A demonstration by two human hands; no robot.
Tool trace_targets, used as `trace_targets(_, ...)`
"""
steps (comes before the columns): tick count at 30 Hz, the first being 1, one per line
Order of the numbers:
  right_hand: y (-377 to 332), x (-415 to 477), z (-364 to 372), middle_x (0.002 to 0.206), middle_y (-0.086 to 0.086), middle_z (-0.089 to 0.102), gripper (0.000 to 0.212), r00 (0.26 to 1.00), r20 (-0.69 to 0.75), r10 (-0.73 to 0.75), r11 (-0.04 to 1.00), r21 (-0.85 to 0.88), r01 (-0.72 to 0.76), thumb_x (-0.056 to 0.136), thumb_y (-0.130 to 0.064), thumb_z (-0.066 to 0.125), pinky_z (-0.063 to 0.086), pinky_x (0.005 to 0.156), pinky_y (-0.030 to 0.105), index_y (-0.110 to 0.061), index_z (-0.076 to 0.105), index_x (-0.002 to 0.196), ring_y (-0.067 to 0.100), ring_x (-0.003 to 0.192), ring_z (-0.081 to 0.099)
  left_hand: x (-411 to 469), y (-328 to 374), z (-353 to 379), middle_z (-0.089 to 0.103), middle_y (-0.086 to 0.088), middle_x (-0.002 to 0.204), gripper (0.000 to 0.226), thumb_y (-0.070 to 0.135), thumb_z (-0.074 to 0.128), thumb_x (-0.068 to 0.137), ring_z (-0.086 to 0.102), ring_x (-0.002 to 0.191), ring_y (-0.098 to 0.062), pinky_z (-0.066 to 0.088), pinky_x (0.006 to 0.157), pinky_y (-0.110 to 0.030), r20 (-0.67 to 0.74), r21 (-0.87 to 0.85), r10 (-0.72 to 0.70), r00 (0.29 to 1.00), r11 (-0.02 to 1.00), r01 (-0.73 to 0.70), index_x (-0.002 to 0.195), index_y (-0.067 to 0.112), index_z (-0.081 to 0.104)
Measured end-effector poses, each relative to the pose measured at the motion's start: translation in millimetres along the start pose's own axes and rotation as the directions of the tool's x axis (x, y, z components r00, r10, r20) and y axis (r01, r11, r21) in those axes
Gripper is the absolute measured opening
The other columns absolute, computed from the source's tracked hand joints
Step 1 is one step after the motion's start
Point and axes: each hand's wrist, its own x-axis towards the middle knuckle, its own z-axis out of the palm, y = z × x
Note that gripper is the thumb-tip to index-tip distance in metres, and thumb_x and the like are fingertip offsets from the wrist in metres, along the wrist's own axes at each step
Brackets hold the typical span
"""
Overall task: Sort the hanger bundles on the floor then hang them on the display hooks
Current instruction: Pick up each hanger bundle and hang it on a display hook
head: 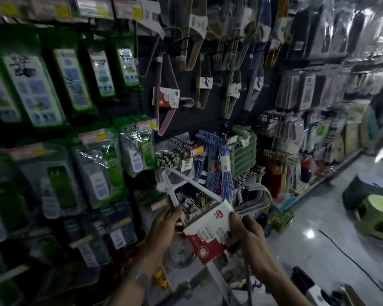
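Head view: diagonal hanger bundle, hooks up-right, gripped in left hand, right hand.

From where I stand, little is clear enough to read. The header of one green packet on the wall shows two black characters, seemingly "公生". The red-and-white card sleeve on the white hanger bundle has a round red logo and Chinese print, both too blurred to read. The yellow-and-red price tags are just as unreadable.
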Motion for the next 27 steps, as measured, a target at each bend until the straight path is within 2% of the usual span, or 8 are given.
trace_targets(1, -1.5, 6.3, 3.6, 0.095, 0.012, 0.077, 0.046, 1.000, -0.016, 0.005, 1.000, 0.015, -0.004, 0.094, -0.045, 0.057, 0.060, 0.067, 0.033, -0.002, 0.060, 0.109, 0.029, 0.084, 0.076, 9.3, 1.4, -0.9, 0.065, -0.004, 0.130, 0.036, 0.036, 0.062, 0.100, 0.070, 0.103, -0.024, 0.061, 0.066, -0.031, 0.021, -0.016, 0.005, 1.000, 1.000, -0.005, 0.130, 0.017, 0.059)
trace_targets(3, -6.2, 20.1, 9.7, 0.101, 0.012, 0.077, 0.049, 0.999, -0.051, 0.014, 0.999, 0.042, -0.012, 0.093, -0.049, 0.057, 0.061, 0.078, 0.047, -0.004, 0.062, 0.111, 0.031, 0.091, 0.076, 24.8, 9.8, 1.1, 0.061, 0.000, 0.137, 0.043, 0.036, 0.062, 0.099, 0.068, 0.111, -0.017, 0.060, 0.077, -0.032, 0.065, -0.015, 0.038, 0.997, 0.999, -0.037, 0.139, 0.022, 0.056)
trace_targets(6, -12.9, 45.0, 10.7, 0.108, 0.009, 0.078, 0.051, 0.997, -0.079, 0.006, 0.997, 0.074, -0.001, 0.096, -0.054, 0.060, 0.057, 0.093, 0.059, -0.006, 0.063, 0.115, 0.031, 0.100, 0.074, 44.3, 25.4, 11.1, 0.069, 0.015, 0.101, 0.015, 0.034, 0.059, 0.101, 0.070, 0.079, 0.006, 0.057, 0.070, -0.022, 0.140, -0.001, 0.118, 0.983, 0.993, -0.119, 0.115, 0.032, 0.065)
trace_targets(10, -27.1, 85.5, 3.5, 0.105, 0.011, 0.078, 0.044, 0.994, -0.110, -0.021, 0.988, 0.149, 0.037, 0.097, -0.046, 0.061, 0.061, 0.084, 0.053, -0.006, 0.064, 0.116, 0.033, 0.096, 0.075, 66.8, 46.6, 38.4, 0.078, 0.004, 0.097, 0.024, 0.036, 0.061, 0.100, 0.077, 0.086, -0.017, 0.062, 0.077, -0.041, 0.204, 0.025, 0.136, 0.969, 0.989, -0.144, 0.124, 0.037, 0.060)
trace_targets(14, -46.1, 133.2, -10.0, 0.109, 0.018, 0.075, 0.044, 0.992, -0.121, -0.036, 0.971, 0.229, 0.063, 0.099, -0.046, 0.063, 0.059, 0.090, 0.058, -0.004, 0.067, 0.111, 0.040, 0.103, 0.073, 87.0, 63.2, 69.7, 0.078, 0.003, 0.107, 0.044, 0.040, 0.070, 0.092, 0.077, 0.089, -0.017, 0.063, 0.073, -0.039, 0.244, -0.008, 0.069, 0.967, 0.998, -0.069, 0.133, 0.033, 0.054)
trace_targets(21, -105.9, 209.2, -36.3, 0.099, 0.009, 0.080, 0.028, 0.998, -0.015, -0.067, 0.942, 0.329, 0.068, 0.105, -0.034, 0.054, 0.058, 0.081, 0.044, -0.013, 0.072, 0.107, 0.026, 0.089, 0.078, 130.8, 110.5, 122.9, 0.077, 0.009, 0.112, 0.029, 0.036, 0.066, 0.094, 0.075, 0.100, -0.014, 0.061, 0.090, -0.039, 0.152, 0.057, 0.214, 0.965, 0.973, -0.225, 0.122, 0.034, 0.064)
trace_targets(25, -127.4, 244.3, -45.7, 0.098, 0.002, 0.079, 0.029, 0.988, 0.023, -0.155, 0.927, 0.350, 0.138, 0.102, -0.036, 0.059, 0.060, 0.073, 0.036, -0.010, 0.067, 0.112, 0.021, 0.089, 0.078, 154.6, 137.1, 142.7, 0.076, 0.008, 0.113, 0.052, 0.044, 0.064, 0.087, 0.075, 0.100, -0.015, 0.062, 0.086, -0.042, 0.056, 0.108, 0.347, 0.936, 0.930, -0.351, 0.135, 0.027, 0.058)
trace_targets(27, -133.4, 252.2, -38.2, 0.105, -0.003, 0.078, 0.032, 0.971, -0.052, -0.233, 0.918, 0.318, 0.237, 0.097, -0.040, 0.065, 0.061, 0.071, 0.026, -0.017, 0.066, 0.119, 0.014, 0.095, 0.076, 161.0, 154.3, 143.9, 0.070, 0.011, 0.122, 0.064, 0.049, 0.064, 0.082, 0.073, 0.101, -0.008, 0.062, 0.081, -0.032, -0.007, 0.104, 0.401, 0.916, 0.911, -0.398, 0.143, 0.034, 0.052)
